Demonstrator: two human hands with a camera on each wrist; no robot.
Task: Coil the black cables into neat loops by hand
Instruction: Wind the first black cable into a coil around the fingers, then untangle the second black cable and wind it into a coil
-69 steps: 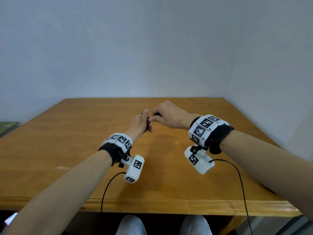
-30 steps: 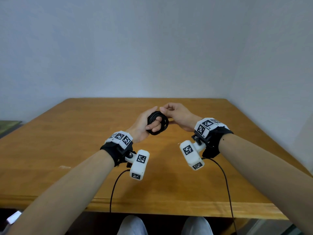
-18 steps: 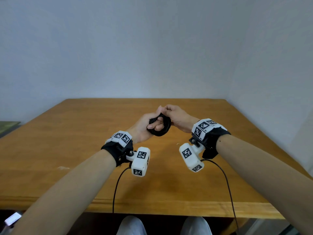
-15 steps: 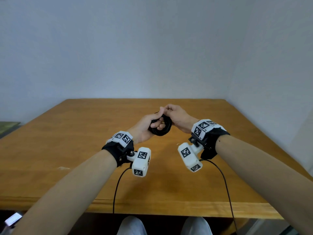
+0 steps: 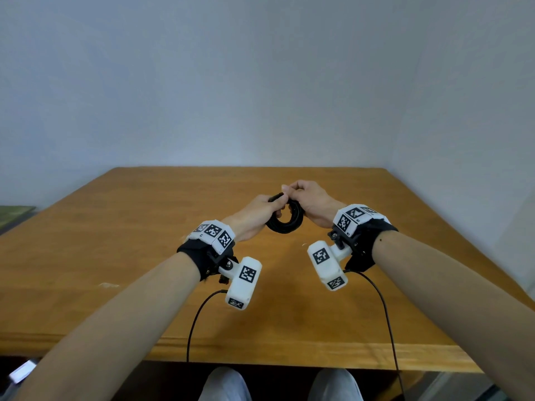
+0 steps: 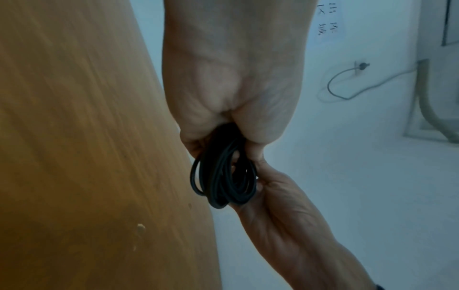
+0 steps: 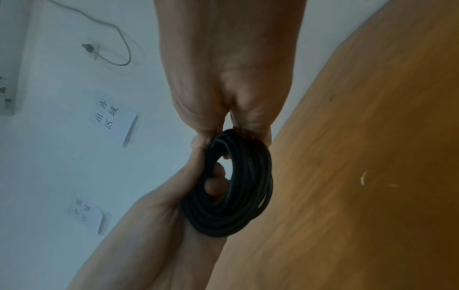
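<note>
Black cable (image 5: 285,224): I count one, wound into a single round bundle of several turns, held in the air above the tabletop (image 5: 115,241) between my two hands. The left hand (image 5: 254,217) grasps the bundle, its grip clenched around the coil's left side, with fingers (image 7: 214,186) passing through the centre opening. The right hand (image 5: 311,202) pinches the upper right part of the coil. The ring stands roughly on edge, its open face toward me in the head view; no free end is visible. One pale chip (image 5: 304,244) lies on the tabletop near the hands.
</note>
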